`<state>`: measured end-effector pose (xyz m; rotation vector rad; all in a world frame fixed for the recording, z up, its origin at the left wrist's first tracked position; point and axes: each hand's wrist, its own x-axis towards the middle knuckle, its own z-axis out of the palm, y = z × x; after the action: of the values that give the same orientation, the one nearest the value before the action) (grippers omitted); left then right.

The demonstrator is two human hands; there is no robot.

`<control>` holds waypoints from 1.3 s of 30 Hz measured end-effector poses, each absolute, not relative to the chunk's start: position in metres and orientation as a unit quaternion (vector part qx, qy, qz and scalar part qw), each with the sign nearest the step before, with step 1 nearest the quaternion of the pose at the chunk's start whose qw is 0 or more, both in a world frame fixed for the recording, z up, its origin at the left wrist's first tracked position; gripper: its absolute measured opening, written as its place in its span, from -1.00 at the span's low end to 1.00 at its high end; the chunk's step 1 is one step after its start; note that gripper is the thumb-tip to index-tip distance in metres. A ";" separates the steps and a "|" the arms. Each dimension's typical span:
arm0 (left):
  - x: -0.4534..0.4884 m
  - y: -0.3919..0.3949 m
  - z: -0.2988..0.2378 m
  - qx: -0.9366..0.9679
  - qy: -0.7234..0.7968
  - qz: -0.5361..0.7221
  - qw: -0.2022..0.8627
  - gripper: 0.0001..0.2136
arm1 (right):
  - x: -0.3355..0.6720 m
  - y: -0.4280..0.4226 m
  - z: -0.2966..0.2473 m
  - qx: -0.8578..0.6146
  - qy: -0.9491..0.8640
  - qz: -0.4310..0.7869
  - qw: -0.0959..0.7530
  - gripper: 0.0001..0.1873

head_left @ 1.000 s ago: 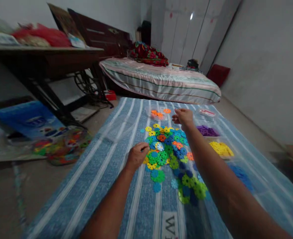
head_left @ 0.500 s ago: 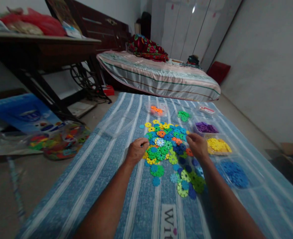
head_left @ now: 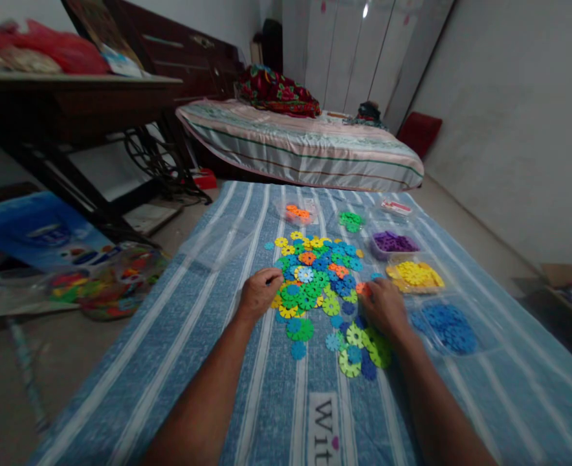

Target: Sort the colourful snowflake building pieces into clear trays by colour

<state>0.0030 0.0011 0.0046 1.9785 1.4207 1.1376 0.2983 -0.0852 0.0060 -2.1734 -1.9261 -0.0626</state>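
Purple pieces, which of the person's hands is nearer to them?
Right. The right hand is at the right edge of the pile, on the person's side of the purple pieces. The left hand is farther off, at the pile's left edge.

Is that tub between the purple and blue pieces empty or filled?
Filled, not empty: yellow pieces are heaped together inside it. How deep they go, I cannot tell.

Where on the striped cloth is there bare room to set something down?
Left of the left forearm, nearer than the clear plastic piece, the cloth looks bare; so does the stretch around the printed lettering, nearer than the disc pile. Crowded: that pile, between left hand and right hand, and the tubs lining the right side.
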 end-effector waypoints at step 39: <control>0.003 -0.005 0.006 0.718 0.496 0.425 0.241 -0.82 | 0.222 0.035 0.079 -0.630 -0.580 0.273 0.439 -0.75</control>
<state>0.0031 -0.0047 0.0059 1.9640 1.3553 1.1620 0.2221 0.0351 0.0793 -1.5650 -1.4414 0.6774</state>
